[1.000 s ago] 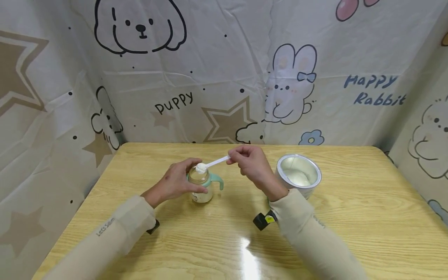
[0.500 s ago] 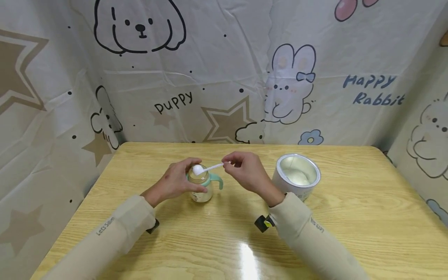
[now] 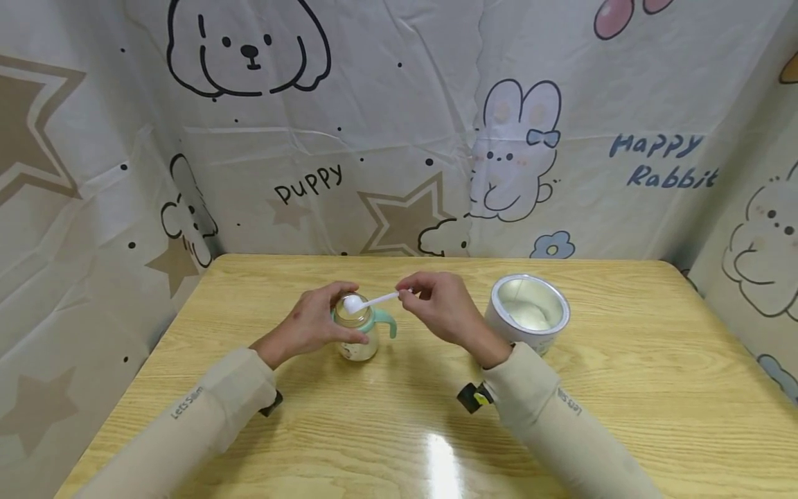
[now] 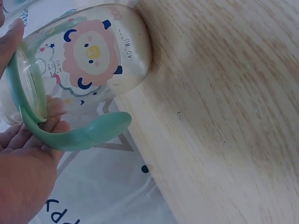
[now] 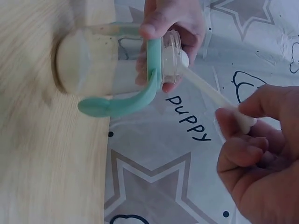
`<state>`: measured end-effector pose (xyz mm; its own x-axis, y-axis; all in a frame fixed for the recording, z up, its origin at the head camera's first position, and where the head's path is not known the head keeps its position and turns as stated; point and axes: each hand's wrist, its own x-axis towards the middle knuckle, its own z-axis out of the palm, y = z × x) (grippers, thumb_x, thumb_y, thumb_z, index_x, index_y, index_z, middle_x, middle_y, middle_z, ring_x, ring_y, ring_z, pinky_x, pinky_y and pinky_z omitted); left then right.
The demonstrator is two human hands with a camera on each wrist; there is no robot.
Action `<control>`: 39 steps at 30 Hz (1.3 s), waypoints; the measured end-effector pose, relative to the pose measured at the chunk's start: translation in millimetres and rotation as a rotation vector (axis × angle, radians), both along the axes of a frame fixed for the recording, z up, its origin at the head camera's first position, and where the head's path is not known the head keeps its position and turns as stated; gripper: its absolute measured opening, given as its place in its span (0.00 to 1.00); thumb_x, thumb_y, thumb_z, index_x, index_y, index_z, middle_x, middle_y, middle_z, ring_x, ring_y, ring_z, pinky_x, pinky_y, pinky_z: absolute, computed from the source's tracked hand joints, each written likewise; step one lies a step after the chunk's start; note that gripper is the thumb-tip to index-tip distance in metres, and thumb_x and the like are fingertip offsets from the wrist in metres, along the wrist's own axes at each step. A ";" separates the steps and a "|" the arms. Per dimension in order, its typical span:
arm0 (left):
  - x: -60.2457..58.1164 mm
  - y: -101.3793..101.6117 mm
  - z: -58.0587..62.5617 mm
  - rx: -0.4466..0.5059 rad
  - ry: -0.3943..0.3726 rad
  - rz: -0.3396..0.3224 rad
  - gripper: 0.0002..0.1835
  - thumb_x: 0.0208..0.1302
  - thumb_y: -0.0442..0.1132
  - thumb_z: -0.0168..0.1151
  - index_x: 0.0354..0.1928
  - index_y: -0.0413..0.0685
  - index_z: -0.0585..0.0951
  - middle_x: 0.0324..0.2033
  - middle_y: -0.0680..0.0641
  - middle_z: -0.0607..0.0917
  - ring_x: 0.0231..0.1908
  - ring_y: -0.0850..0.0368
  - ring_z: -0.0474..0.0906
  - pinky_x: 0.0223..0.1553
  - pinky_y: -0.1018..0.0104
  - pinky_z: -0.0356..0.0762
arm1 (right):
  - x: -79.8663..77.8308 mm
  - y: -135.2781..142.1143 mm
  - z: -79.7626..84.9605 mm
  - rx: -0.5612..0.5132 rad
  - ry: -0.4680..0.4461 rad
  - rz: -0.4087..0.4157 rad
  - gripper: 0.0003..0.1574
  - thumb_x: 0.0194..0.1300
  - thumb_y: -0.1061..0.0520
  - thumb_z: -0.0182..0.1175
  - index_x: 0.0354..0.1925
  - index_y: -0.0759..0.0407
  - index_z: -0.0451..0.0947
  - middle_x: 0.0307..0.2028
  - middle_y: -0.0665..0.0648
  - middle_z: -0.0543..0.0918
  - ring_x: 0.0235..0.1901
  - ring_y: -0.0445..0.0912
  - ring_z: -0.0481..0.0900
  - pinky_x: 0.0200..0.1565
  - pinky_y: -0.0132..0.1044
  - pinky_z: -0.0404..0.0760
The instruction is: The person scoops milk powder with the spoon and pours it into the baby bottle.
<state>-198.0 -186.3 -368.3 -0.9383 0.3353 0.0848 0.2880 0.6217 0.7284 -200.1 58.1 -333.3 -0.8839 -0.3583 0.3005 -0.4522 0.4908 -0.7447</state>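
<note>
A clear baby bottle [image 3: 359,351] with mint-green handles stands upright on the table, its mouth uncapped. My left hand [image 3: 312,320] grips it around the neck, thumb in front. Pale powder [image 5: 71,60] lies at the bottom of the bottle in the right wrist view. With thumb and fingertips, my right hand [image 3: 439,305] pinches the end of a white measuring scoop [image 3: 381,299]. The scoop's bowl is turned over at the bottle mouth, its rounded underside facing up. A pink cartoon animal print [image 4: 92,52] shows on the bottle in the left wrist view.
An open milk powder can [image 3: 541,339] stands to the right, beyond my right wrist, with pale powder [image 3: 531,317] inside. The wooden table [image 3: 374,430] meets a printed cloth backdrop [image 3: 386,145] at its far edge.
The scoop, heaped with powder a second ago, has been tipped over at the bottle mouth as my right hand moved slightly left and down. My left hand keeps its grip.
</note>
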 end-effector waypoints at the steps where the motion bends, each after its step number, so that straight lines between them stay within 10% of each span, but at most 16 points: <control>1: -0.1 0.2 0.6 -0.004 0.001 -0.003 0.48 0.45 0.45 0.84 0.67 0.37 0.71 0.57 0.41 0.80 0.57 0.45 0.77 0.58 0.49 0.77 | -0.7 0.3 -0.2 0.003 -0.003 0.002 0.08 0.66 0.61 0.62 0.40 0.61 0.88 0.30 0.53 0.86 0.26 0.41 0.75 0.27 0.32 0.74; 39: -6.4 26.9 35.0 0.039 0.065 -0.071 0.51 0.44 0.48 0.84 0.70 0.39 0.68 0.66 0.42 0.74 0.66 0.44 0.69 0.67 0.47 0.68 | -2.5 57.4 37.3 -0.144 -0.269 -0.106 0.17 0.74 0.49 0.58 0.44 0.62 0.85 0.36 0.55 0.86 0.26 0.43 0.71 0.28 0.30 0.74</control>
<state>-204.4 -159.5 -333.3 -0.9045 0.3956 0.1592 0.3776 0.5698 0.7299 -202.6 115.5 -295.9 -0.9686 -0.2309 0.0921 -0.1819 0.4054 -0.8958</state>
